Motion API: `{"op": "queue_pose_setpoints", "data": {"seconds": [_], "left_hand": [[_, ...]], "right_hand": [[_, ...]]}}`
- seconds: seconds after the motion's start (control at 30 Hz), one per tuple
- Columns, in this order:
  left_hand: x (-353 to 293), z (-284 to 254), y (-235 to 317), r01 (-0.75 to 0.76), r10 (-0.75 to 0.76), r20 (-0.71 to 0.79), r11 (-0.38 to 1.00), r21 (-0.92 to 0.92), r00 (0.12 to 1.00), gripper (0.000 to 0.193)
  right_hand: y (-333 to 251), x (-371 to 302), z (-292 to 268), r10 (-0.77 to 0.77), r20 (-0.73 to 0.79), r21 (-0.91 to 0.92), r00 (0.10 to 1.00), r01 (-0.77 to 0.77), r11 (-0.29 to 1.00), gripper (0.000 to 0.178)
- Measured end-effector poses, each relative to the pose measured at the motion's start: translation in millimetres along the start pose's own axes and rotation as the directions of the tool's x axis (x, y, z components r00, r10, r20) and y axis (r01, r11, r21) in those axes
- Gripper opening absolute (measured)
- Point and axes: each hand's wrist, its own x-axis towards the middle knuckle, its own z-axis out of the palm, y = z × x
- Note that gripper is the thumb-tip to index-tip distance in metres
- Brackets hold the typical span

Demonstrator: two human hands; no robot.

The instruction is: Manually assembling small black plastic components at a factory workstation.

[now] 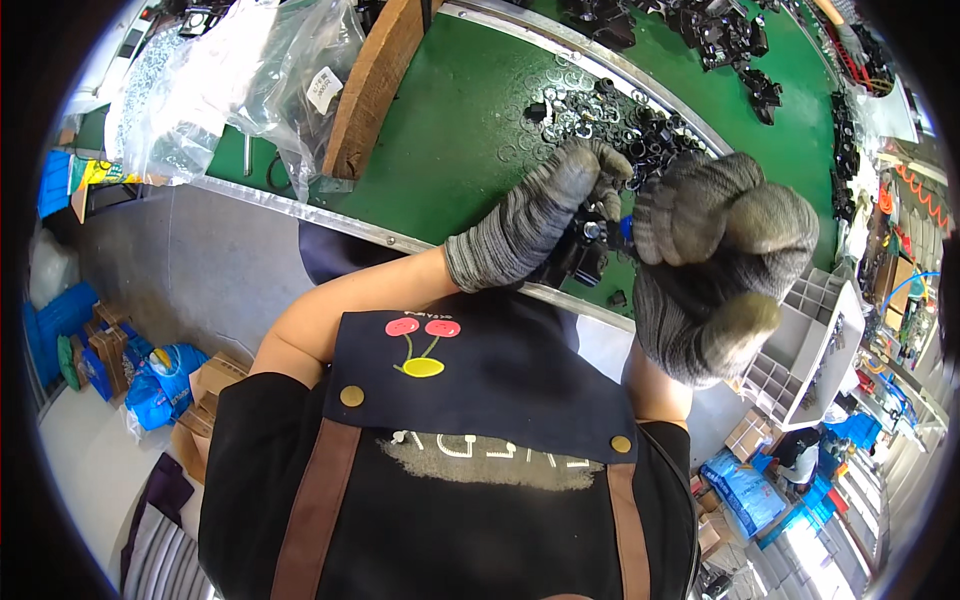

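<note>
My left hand (pixel 530 215), in a grey striped knit glove, is closed at the bench's near edge, thumb and fingers around a black mechanical part (pixel 585 258) with a small shiny metal piece at its top. Beside it my right hand (pixel 730 235), gloved alike, has its fingers curled in. A small blue piece (pixel 627 228) shows at its fingertips, against the black part; the rest of it is hidden by the glove. Just beyond both hands lies a pile of small black and silvery rings and fittings (pixel 610 125) on the green bench top (pixel 450 120).
A wooden bar (pixel 375 90) and clear plastic bags (pixel 270 80) lie on the bench's left side. More black parts (pixel 715 35) are heaped at the far right. A grey divided crate (pixel 810 350) stands by my right hand. Cardboard boxes (pixel 215 380) sit on the floor at left.
</note>
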Motion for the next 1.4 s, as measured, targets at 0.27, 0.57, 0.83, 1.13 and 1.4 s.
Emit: {"op": "queue_pose_setpoints", "data": {"seconds": [0.27,0.57,0.83,1.13,1.4], "left_hand": [[6.7,-16.2,16.2,0.248,-0.218,0.211,0.961,-0.125,0.953,0.067],[-2.2,2.2,8.3,0.191,-0.196,-0.009,0.965,-0.181,0.981,0.059],[-5.6,2.1,2.0,0.172,-0.175,0.002,0.965,-0.197,0.985,0.048],[-4.0,4.5,-2.3,0.052,-0.053,-0.008,0.996,-0.066,0.999,0.041],[-7.2,9.6,0.9,0.005,-0.005,0.014,1.000,-0.007,1.000,0.036]], "right_hand": [[-0.1,29.3,-30.9,-0.473,0.390,0.279,0.790,0.388,0.879,0.068],[14.0,3.8,-22.5,-0.378,0.195,0.167,0.905,0.349,0.922,0.071],[12.1,1.4,-16.5,-0.255,0.276,0.099,0.927,0.237,0.966,0.067],[10.5,1.5,-19.1,-0.247,0.323,-0.002,0.914,0.261,0.965,0.064],[18.4,-11.1,-17.8,-0.304,0.156,0.043,0.940,0.301,0.953,0.045]]}}
